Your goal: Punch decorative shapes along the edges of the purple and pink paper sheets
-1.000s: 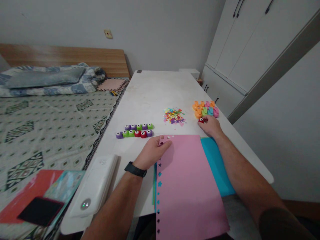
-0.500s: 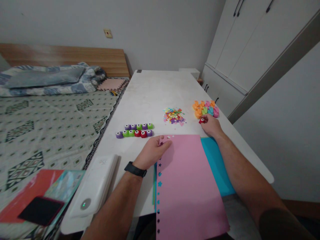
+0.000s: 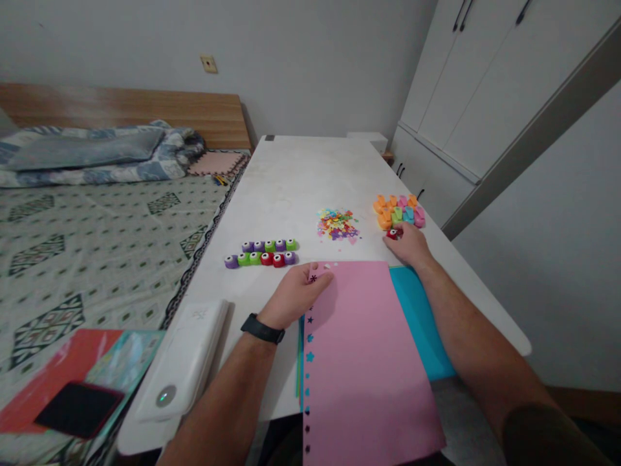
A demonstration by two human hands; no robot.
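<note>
The left hand (image 3: 295,294) lies open and flat on the top corner of a pink paper sheet (image 3: 369,362), pinning it to the worktop (image 3: 301,175) (a flat palm close to the work is the steady way to stop paper creeping). Small punched shapes (image 3: 310,356) run down that sheet's left edge. The right hand (image 3: 407,244) curves over a red craft punch (image 3: 394,233), though whether it truly grips is hard to tell. A teal sheet (image 3: 422,323) lies under the pink one, toward the right hand. Ahead of the hands sit paper cut-outs (image 3: 337,224), a double row of green, purple and red punches (image 3: 262,252), and a cluster of orange and pink punches (image 3: 398,212).
</note>
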